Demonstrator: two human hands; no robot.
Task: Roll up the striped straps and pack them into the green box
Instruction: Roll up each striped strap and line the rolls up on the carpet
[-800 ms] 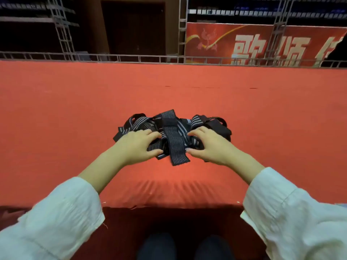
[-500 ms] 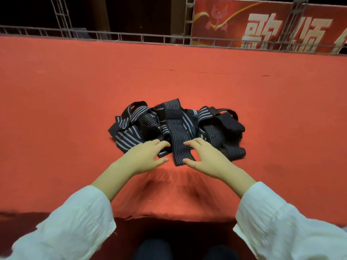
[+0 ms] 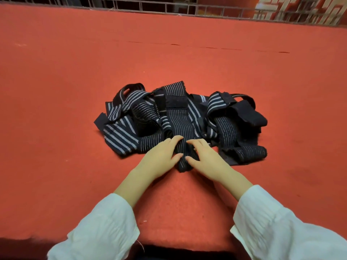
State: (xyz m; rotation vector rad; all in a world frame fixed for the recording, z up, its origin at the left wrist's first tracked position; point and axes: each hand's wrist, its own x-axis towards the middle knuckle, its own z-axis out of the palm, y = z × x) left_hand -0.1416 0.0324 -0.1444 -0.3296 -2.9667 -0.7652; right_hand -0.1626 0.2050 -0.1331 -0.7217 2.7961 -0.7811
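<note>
Tangled pile of navy striped straps (image 3: 180, 119) lies mid red felt worktop (image 3: 65, 87), about centred left to right, well clear of the far edge. One centre strap (image 3: 181, 126) with fine white stripes runs out of the pile toward the near edge. Both hands are on its near end. The left hand (image 3: 161, 156) pinches the strap's left edge, thumb and curled fingers narrow. The right hand (image 3: 205, 158) pinches the right edge the same way. The thumbs are close together on top, not touching. White sleeves (image 3: 105, 228) cover both forearms. A metal railing (image 3: 169, 8) runs along the far edge.
</note>
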